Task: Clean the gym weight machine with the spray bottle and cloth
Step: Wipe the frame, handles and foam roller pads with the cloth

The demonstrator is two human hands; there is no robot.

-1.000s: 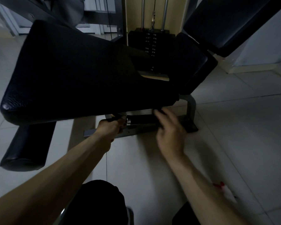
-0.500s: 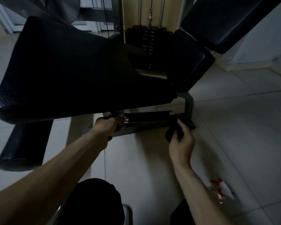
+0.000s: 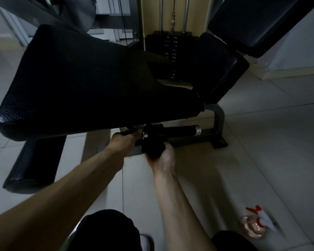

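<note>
Nearest, two knees (image 3: 107, 230) in black cloth sit at the bottom edge. One spray bottle (image 3: 254, 227) - clear body, white head, red trigger - lies blurred on the tiled floor (image 3: 261, 160) at lower right, well apart from both hands.

Two bare forearms reach forward. The right hand (image 3: 164, 157) has its fingers closed round the one dark cloth (image 3: 152, 144), which is bunched over the left end of the black roller grip (image 3: 178, 132). The left hand (image 3: 125, 140) is curled on a dark bar (image 3: 130, 132) under the seat pad (image 3: 80, 87), just beside the cloth. The grip has two chrome caps, one at each end.

Beyond are four black pads in all: the big seat pad, a long one (image 3: 34, 163) low on the left and two on the right. Farthest stand one weight stack (image 3: 169, 49) and two guide rods (image 3: 161, 13).

Half a second ago the cloth was at the grip's right end, near the frame post - now it is at the left end, and the right cap is uncovered. The left hand has kept its hold.
</note>
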